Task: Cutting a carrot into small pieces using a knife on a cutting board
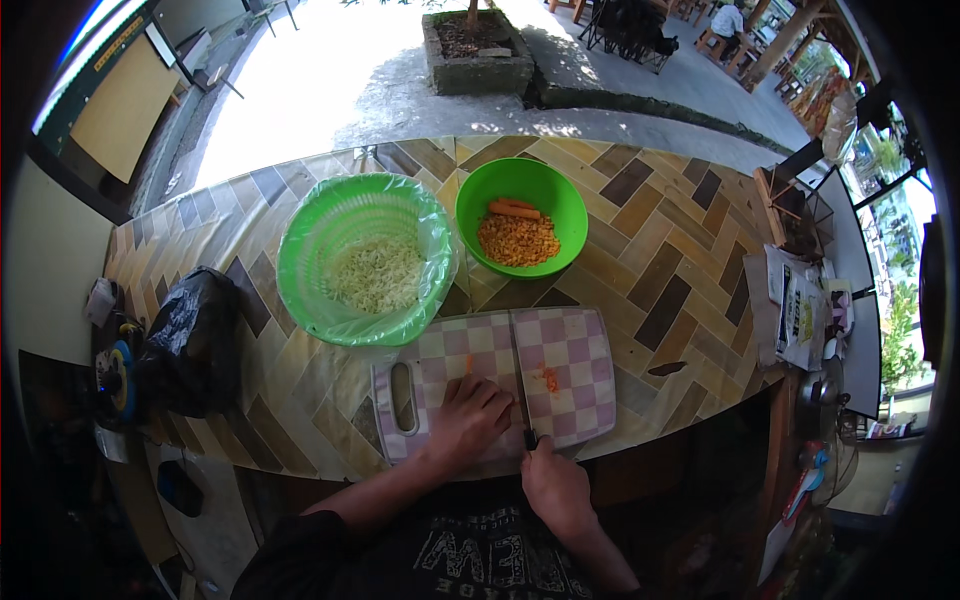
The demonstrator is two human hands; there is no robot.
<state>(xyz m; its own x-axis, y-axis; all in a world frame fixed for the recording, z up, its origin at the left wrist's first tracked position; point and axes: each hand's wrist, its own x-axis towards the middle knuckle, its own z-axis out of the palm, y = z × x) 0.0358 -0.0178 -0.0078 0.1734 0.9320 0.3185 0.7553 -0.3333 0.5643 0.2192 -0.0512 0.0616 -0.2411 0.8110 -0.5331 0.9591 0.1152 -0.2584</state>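
My right hand (553, 480) grips the black handle of a long kitchen knife (520, 367). Its blade stretches away from me across a pink-and-white checkered cutting board (577, 337). Just left of the blade, my left hand (472, 416) rests on the board with curled fingers, holding down an orange piece that looks like carrot (469, 364), mostly hidden by the fingers. Finely chopped carrot bits (551, 379) lie to the right of the blade. Behind the board, a green bowl (574, 202) contains chopped orange bits and a few carrot sticks (516, 208).
A green basket (289, 262) lined with clear plastic holds pale shreds (379, 274), left behind the board. A black plastic bag (195, 337) sits at the table's left. Packets (799, 315) lie at the right edge of the wood-patterned table (637, 217). Farther off, a person (726, 26) sits.
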